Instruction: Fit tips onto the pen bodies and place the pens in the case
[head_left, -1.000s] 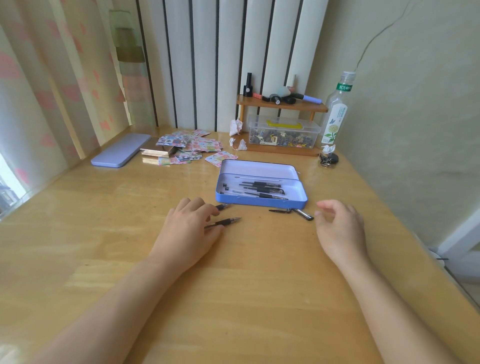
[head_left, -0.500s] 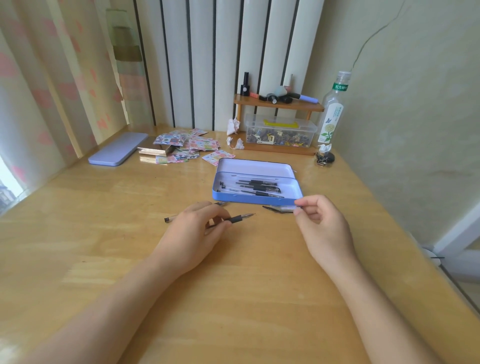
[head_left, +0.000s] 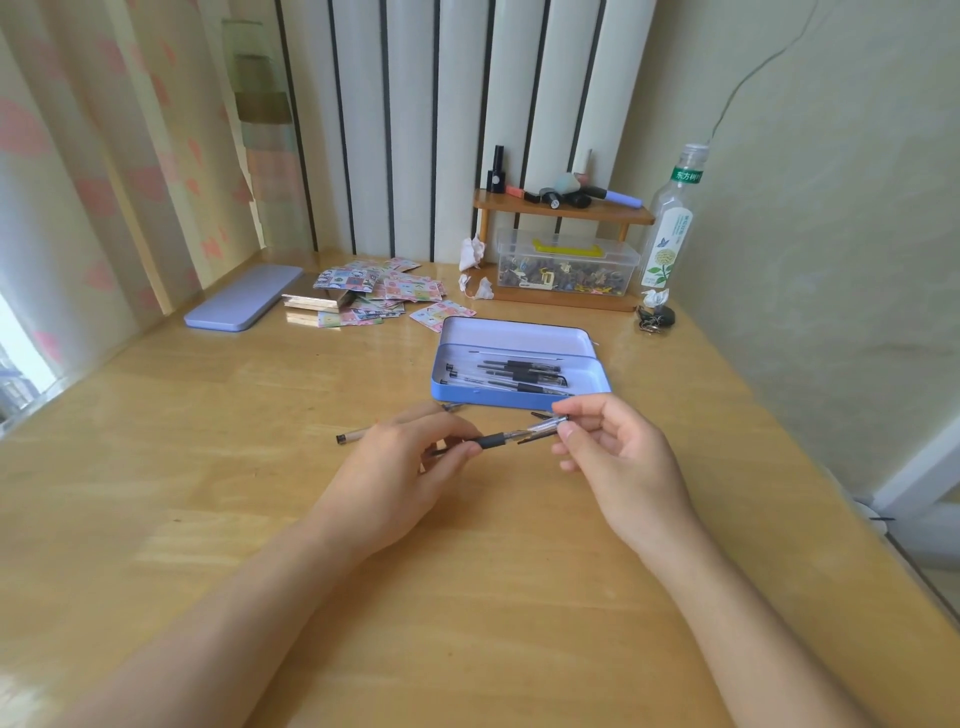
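Both hands meet just in front of the open blue pen case (head_left: 519, 401), which has several black pens (head_left: 514, 375) lying in it. My right hand (head_left: 618, 457) pinches the clear pen body (head_left: 543, 428) at its far end. My left hand (head_left: 395, 467) pinches the tip piece (head_left: 491, 442) by its black grip, lined up against the body's near end. I cannot tell how far the two parts are joined. Another pen (head_left: 353, 435) lies on the table behind my left hand, partly hidden. A small dark loose part (head_left: 540, 414) rests by the case's front wall.
At the back of the wooden table (head_left: 467, 597) lie a lilac case lid (head_left: 244, 304), scattered patterned cards (head_left: 384, 293), a small wooden shelf (head_left: 563, 210) over a clear storage box (head_left: 566, 267), a plastic bottle (head_left: 670, 228) and keys (head_left: 657, 317). A wall runs along the right.
My right hand picked the clear pen body up from beside the case and brought it left. My left hand lifted its piece off the table to meet it.
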